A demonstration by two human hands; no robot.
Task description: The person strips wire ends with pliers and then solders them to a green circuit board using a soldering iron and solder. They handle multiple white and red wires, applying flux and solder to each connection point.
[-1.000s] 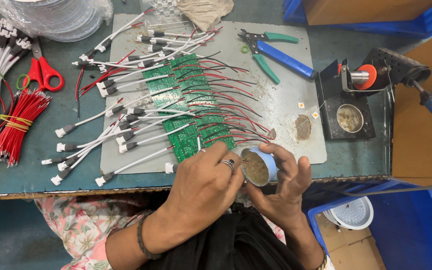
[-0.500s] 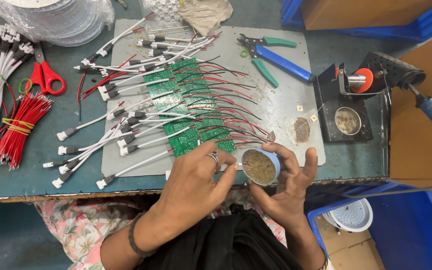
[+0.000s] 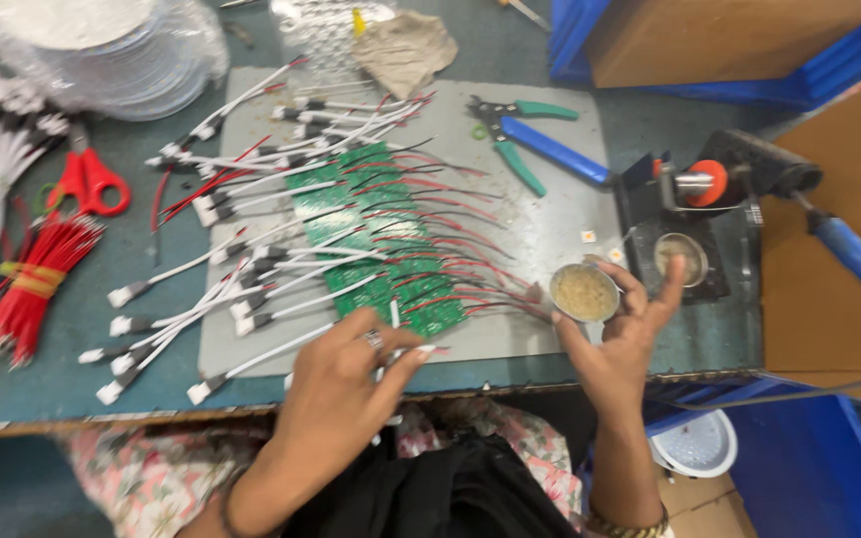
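near the table's [image 3: 650, 110] front edge, the right hand [image 3: 622, 344] grips a small round tin [image 3: 584, 293] of tan paste, fingers curled about its rim. the left hand [image 3: 346, 384] pinches a thin white wire [image 3: 395, 317] beside the green boards [image 3: 381, 239]. most boards look wired already; loose leads [image 3: 166, 344] lie unjoined at the left.

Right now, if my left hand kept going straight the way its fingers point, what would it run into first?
Your left hand points up and right. It would likely first meet the white-sleeved wire at its fingertips, then the green circuit boards with red leads. Depth is hard to judge.
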